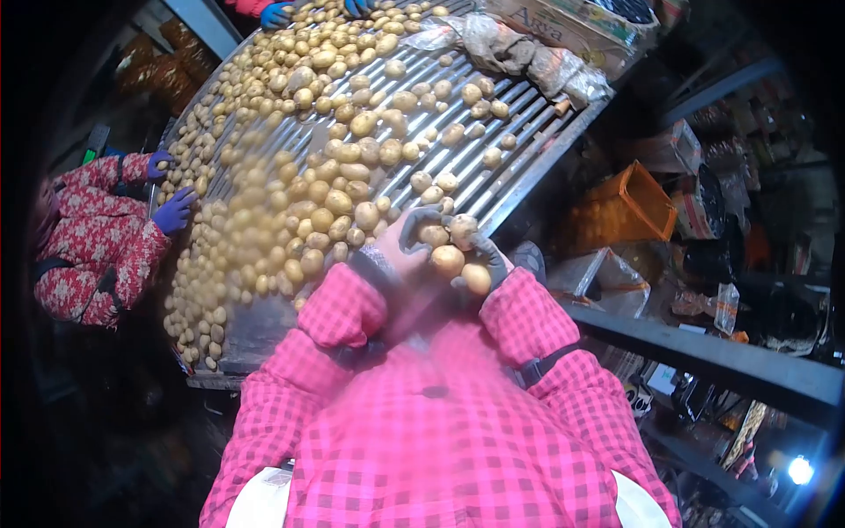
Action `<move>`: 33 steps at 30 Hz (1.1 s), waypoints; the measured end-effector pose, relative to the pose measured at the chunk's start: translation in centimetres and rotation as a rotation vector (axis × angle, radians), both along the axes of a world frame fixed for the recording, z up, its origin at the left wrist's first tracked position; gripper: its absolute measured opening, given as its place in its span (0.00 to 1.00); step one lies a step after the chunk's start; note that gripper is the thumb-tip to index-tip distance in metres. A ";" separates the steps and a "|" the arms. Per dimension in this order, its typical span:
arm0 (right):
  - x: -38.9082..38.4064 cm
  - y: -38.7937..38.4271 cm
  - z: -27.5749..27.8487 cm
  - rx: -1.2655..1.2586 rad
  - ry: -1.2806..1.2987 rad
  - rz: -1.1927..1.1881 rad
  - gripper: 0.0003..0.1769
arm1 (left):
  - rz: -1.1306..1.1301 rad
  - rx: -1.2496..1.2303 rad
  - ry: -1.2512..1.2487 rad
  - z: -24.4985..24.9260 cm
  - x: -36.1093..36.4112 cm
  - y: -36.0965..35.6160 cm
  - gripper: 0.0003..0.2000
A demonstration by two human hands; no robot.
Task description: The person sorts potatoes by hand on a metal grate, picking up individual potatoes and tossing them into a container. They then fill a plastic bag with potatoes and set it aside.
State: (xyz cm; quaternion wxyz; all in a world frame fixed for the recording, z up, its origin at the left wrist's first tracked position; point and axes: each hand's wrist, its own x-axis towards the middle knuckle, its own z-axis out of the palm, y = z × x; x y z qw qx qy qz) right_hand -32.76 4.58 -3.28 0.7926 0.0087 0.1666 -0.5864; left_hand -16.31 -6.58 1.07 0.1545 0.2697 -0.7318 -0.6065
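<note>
Both my hands wear dark-palmed gloves and sit close to my chest, above my pink checked sleeves. My left hand (400,248) cups a potato (433,235) against its fingers. My right hand (487,260) holds several potatoes (447,260), with one at its palm edge (476,278). The hands touch each other over the near edge of the roller sorting table (519,145), which is covered with several small yellow potatoes (339,202).
A co-worker in a red flowered jacket (92,242) stands at the left with blue-gloved hands (173,211) on the potatoes. Another person's blue gloves (275,12) show at the top. An orange crate (620,207), a cardboard box (563,22) and plastic sacks (528,53) sit to the right.
</note>
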 end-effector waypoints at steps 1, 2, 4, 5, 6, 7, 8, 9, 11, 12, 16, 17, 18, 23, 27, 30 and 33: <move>-0.1 0.6 0.6 0.021 -0.006 0.008 0.29 | -0.009 0.110 0.040 0.5 -0.2 0.6 0.27; -0.1 1.3 1.3 0.043 -0.011 0.019 0.30 | -0.013 0.221 0.080 0.9 -0.4 1.1 0.27; -0.7 2.8 1.6 -0.045 0.020 -0.025 0.25 | -0.079 0.111 0.117 -0.3 -0.5 1.3 0.32; -1.3 3.6 3.1 -0.131 0.087 -0.006 0.23 | -0.019 0.171 0.106 -0.5 -0.5 1.6 0.32; -2.0 4.8 3.3 -0.157 0.089 -0.011 0.22 | 0.036 0.239 0.095 -0.7 -0.7 2.0 0.33; -3.0 6.8 3.0 -0.155 0.096 -0.036 0.21 | 0.052 0.260 0.110 -1.5 -0.1 1.2 0.31; -4.1 9.3 2.8 -0.120 0.090 -0.082 0.20 | 0.099 0.209 0.037 -2.5 0.5 0.2 0.29; -5.1 12.0 2.4 -0.073 0.086 -0.131 0.20 | 0.163 0.139 0.007 -3.5 1.5 -0.5 0.24; -7.2 18.8 1.1 0.079 0.125 -0.272 0.18 | 0.213 0.035 -0.062 -3.3 3.2 -1.4 0.20; -8.0 22.9 0.4 0.179 0.157 -0.358 0.18 | 0.174 0.057 -0.010 -3.8 4.2 -2.0 0.19; -7.7 39.8 -2.5 0.664 0.334 -0.638 0.15 | 0.479 0.256 -0.219 -3.8 6.7 -2.7 0.20; -6.6 43.3 -3.4 0.787 0.357 -0.673 0.15 | 0.477 0.255 -0.221 -4.4 7.1 -2.9 0.20; -5.7 45.7 -4.1 0.906 0.390 -0.673 0.14 | 0.516 0.349 -0.120 -5.3 7.8 -3.1 0.18; -5.6 43.7 -6.6 1.340 0.780 0.070 0.13 | 0.574 -0.060 -0.224 -6.6 11.8 -4.4 0.16; -10.9 31.9 -7.4 0.912 1.347 0.326 0.12 | 0.644 0.049 -0.002 -7.9 14.0 -4.1 0.15; -10.6 17.9 -1.3 -0.121 2.202 0.053 0.10 | 0.659 -0.073 -0.147 -6.7 14.9 -2.6 0.15; -3.1 5.6 5.7 -0.170 1.979 0.076 0.09 | 0.691 -0.091 -0.238 -10.1 17.1 -2.0 0.14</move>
